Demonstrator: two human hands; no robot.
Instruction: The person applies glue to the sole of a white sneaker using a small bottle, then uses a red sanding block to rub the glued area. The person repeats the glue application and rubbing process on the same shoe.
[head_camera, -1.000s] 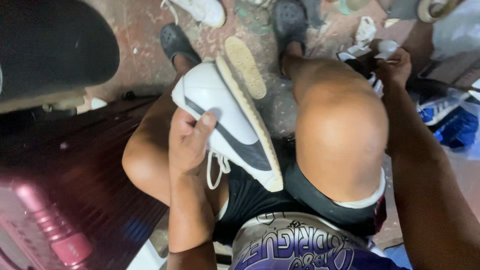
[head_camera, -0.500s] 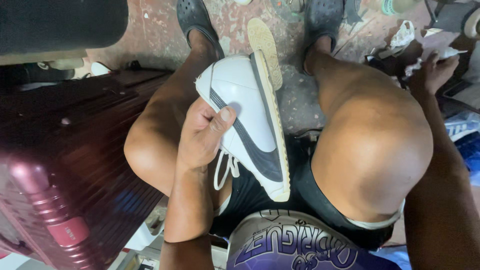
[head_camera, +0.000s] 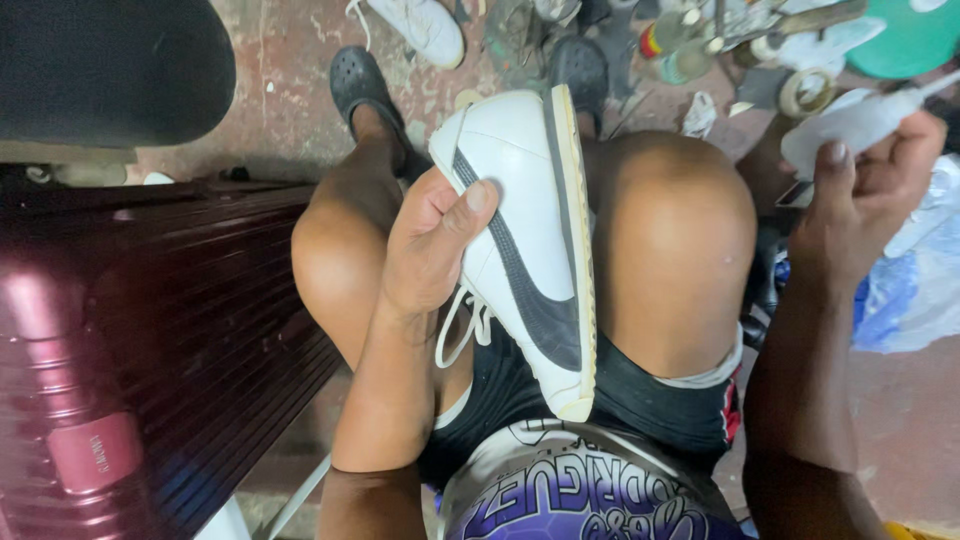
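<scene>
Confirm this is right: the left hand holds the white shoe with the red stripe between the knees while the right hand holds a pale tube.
Not quite. The stripe on the white shoe is black, not red, as the head view shows. The rest stands: the left hand holds it between the knees, and the right hand holds a pale tube.

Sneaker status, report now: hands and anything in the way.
Left hand grips white sneaker, sole turned right. Right hand holds white squeeze bottle. Nothing between them.
</scene>
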